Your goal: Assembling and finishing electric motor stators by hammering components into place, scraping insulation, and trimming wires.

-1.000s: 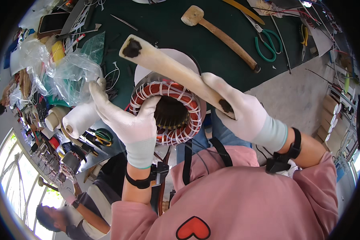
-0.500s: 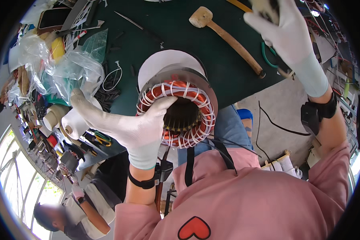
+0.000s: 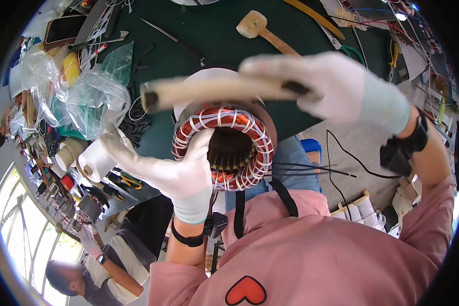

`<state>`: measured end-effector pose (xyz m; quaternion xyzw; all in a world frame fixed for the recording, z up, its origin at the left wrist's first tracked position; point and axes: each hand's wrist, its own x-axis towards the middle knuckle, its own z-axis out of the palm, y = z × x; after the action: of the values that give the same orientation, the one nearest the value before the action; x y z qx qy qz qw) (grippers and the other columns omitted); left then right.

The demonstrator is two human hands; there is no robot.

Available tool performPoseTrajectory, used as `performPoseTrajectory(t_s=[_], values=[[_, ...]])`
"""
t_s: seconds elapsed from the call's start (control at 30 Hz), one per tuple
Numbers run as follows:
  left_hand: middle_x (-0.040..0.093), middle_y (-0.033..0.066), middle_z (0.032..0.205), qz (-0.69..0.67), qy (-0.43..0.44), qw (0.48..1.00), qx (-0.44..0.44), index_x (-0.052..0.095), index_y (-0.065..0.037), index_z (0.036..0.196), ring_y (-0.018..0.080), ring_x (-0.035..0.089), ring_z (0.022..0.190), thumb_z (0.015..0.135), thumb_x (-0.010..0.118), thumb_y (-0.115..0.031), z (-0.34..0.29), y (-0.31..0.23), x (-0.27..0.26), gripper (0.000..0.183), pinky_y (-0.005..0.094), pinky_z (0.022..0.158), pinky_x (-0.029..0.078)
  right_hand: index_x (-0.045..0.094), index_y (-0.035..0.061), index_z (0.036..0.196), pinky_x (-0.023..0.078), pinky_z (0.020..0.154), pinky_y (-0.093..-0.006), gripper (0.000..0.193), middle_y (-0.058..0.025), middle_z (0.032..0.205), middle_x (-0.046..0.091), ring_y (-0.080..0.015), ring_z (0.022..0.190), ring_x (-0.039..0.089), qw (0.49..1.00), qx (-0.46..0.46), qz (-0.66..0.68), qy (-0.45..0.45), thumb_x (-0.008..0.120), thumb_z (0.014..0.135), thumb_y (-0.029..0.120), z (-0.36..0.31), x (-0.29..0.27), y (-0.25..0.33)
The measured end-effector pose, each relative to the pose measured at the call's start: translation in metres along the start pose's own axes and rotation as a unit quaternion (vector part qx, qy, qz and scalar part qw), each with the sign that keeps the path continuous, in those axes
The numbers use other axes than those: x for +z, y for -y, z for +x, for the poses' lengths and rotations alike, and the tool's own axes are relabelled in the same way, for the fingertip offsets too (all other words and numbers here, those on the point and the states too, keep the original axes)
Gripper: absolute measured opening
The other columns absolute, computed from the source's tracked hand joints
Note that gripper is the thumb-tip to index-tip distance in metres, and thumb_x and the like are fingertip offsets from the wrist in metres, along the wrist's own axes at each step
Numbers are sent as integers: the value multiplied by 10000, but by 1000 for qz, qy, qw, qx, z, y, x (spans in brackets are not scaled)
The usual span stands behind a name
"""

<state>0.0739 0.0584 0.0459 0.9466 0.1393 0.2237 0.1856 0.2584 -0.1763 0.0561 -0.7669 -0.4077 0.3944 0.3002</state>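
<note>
A pale bar (image 3: 214,91) lies nearly level from side to side, its long axis running across the person's front. Its free end, marked by a dark patch, points left; the other dark-marked end is in the gloved right hand (image 3: 336,86). That hand is closed on the bar, fingers stretched along its upper edge, though blur hides the exact grip. I cannot tell how high the bar is above what lies beyond it.

The gloved left hand (image 3: 173,171) is spread wide, thumb well apart from the fingers. The thumb reaches over the edge of a copper wire ring (image 3: 262,140) bound with white cord; the fingers point away to the left. The ring's round mouth faces the person, and the hollow inside is dark, lined with narrow ridges. Black leads (image 3: 316,169) stretch out from it below the right hand.

Just beyond the left fingertips is a white roll (image 3: 96,158); I cannot tell whether they touch. Farther past them, a crumpled clear plastic bag (image 3: 99,99) sits among clutter, with something yellow in or behind it. Beyond the right hand, on the dark green counter (image 3: 209,35), lies a mallet (image 3: 252,24), its handle slanting toward that hand.
</note>
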Motion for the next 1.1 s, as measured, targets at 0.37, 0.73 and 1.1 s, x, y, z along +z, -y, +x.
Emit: performPoseTrajectory(t_s=[0.37, 0.73, 1.1], values=[[312, 258, 1583, 33, 96, 993, -65, 231, 61, 1558, 405, 309, 1492, 824, 729, -65, 0, -25, 2, 895, 515, 1233, 247, 437, 131, 1537, 576, 839, -360, 752, -152, 1400, 612, -297, 997, 728, 959, -29, -16, -283, 665, 840, -33, -45, 33, -54], [631, 121, 838, -252, 398, 861, 193, 671, -18, 1243, 305, 617, 797, 809, 771, -152, 34, -106, 3, 465, 404, 796, 515, 278, 115, 1628, 385, 1121, -324, 889, -135, 1524, 489, -218, 1319, 531, 906, 179, 187, -335, 675, 839, 10, -112, 86, -37], [684, -69, 922, -181, 271, 881, 343, 703, -209, 1034, 166, 652, 875, 830, 653, -186, 33, 2, -2, 211, 396, 918, 453, 408, 102, 1562, 544, 933, -327, 794, -174, 1291, 656, -300, 1096, 690, 988, 14, 56, -143, 696, 829, -2, -65, 54, -14]])
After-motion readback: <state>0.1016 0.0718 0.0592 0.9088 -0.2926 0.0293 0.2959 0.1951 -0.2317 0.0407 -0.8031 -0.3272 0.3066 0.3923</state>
